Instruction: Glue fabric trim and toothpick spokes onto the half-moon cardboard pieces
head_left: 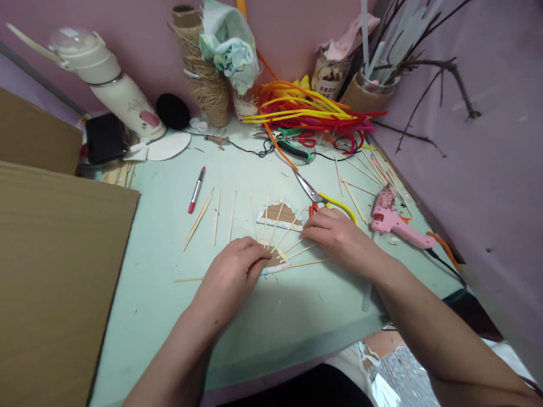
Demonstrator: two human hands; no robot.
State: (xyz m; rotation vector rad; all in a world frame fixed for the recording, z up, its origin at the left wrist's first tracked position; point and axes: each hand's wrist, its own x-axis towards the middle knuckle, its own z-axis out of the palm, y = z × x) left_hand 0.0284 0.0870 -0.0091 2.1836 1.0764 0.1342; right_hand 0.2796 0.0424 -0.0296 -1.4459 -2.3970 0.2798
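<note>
Thin wooden sticks fan out from a half-round cardboard piece with a pale fabric edge. My left hand is closed, its thumb and index finger pressed down on this cardboard piece near the sticks' inner ends. It covers the piece's left part. At the right side of the fan, my right hand has its fingers pinched together around the outer end of one stick; the fingertips are partly hidden. Just behind lies a second fabric-edged half-round cardboard piece, with some sticks crossing over it.
Scissors lie behind my right hand. A pink glue gun rests at the right, among loose sticks. A red-capped marker lies left. Large cardboard covers the left side. A bottle, twine and pipe cleaners stand behind.
</note>
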